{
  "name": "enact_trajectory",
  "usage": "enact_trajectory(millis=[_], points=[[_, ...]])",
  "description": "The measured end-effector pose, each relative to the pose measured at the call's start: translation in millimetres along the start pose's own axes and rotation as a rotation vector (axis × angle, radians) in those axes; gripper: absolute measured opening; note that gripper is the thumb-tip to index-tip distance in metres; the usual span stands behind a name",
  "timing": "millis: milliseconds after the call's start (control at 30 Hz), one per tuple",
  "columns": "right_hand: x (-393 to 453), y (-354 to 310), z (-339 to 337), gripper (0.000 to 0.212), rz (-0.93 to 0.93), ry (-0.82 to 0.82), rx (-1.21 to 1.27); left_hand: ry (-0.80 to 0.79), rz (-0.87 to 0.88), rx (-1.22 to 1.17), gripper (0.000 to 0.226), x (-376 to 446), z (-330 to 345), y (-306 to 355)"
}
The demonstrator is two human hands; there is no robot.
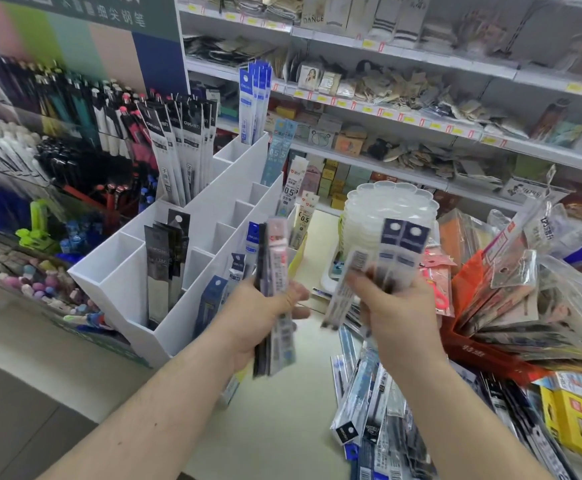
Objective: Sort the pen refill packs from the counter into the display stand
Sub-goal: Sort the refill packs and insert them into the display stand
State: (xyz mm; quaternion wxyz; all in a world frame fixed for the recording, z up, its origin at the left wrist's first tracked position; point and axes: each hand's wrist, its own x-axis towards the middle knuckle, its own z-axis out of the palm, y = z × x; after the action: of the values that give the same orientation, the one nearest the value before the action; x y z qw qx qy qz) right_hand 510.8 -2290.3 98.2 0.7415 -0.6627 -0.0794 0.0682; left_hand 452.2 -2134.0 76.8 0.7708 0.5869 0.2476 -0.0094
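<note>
Hands sorting refill packs, midway.
My left hand (265,313) and right hand (391,306) each grip packs (275,271); stand (185,306) partly filled, pile (369,410) remains on counter (275,427).

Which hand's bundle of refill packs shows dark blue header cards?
The right hand: its refill packs have dark blue tops; the left hand holds a black-and-pink bundle.

Bright, even shop light from overhead; soft, faint shadows only. Strong wide-angle warp: shelves (421,109) bow and lean twd the edges. Motion blur on both hands & the packs they hold, esp. pack (343,289) in right hand (398,317). Shelf goods at back are soft, no detail. Mild glare on clear plastic bags (525,271) at right.
</note>
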Motion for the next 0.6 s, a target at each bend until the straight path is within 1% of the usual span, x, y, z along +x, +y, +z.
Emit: enact_trajectory(millis=[33,67,100,133,167,233,267,300,333,367,400,433,467,500,533,567,600], points=[[2,2,-8,0.019,-0.241,0.008,-0.147,0.053,-0.011,-0.018,0.014,3,-4,2],[4,4,-15,0.022,-0.514,-0.029,-0.34,0.068,-0.042,-0.035,0.01,5,-6,3],[5,6,-22,0.019,-0.772,-0.116,-0.498,0.045,-0.092,-0.049,0.009,6,-8,3],[6,10,-26,0.015,-0.967,-0.211,-0.618,-0.017,-0.154,-0.058,0.013,7,-8,2],[7,13,-28,0.016,-1.082,-0.289,-0.696,-0.102,-0.221,-0.064,0.021,7,-6,0],[9,18,-29,0.018,-1.185,-0.388,-0.77,-0.272,-0.348,-0.089,0.039,3,0,-4],[9,20,-27,0.024,-1.207,-0.422,-0.788,-0.329,-0.377,-0.117,0.042,2,2,-6],[10,23,-27,0.031,-1.218,-0.448,-0.797,-0.373,-0.378,-0.158,0.041,3,4,-7],[10,26,-28,0.033,-1.219,-0.465,-0.805,-0.396,-0.361,-0.195,0.038,3,6,-7],[12,29,-30,0.027,-1.206,-0.485,-0.816,-0.389,-0.338,-0.225,0.034,2,8,-5],[12,29,-33,0.015,-1.157,-0.489,-0.801,-0.338,-0.297,-0.238,0.027,2,10,-3],[11,26,-34,0.01,-1.038,-0.456,-0.737,-0.242,-0.235,-0.232,0.02,3,12,-2],[8,22,-33,0.018,-0.847,-0.378,-0.63,-0.125,-0.15,-0.205,0.016,4,13,-1],[4,16,-30,0.026,-0.564,-0.302,-0.461,-0.016,-0.058,-0.161,0.015,4,14,0],[0,8,-24,0.032,-0.244,-0.242,-0.244,0.064,0.03,-0.112,0.014,5,14,1],[0,5,-22,0.033,0.03,-0.182,-0.043,0.109,0.101,-0.068,0.017,4,15,1],[0,2,-18,0.03,0.211,-0.131,0.11,0.128,0.154,-0.035,0.019,2,17,1]])
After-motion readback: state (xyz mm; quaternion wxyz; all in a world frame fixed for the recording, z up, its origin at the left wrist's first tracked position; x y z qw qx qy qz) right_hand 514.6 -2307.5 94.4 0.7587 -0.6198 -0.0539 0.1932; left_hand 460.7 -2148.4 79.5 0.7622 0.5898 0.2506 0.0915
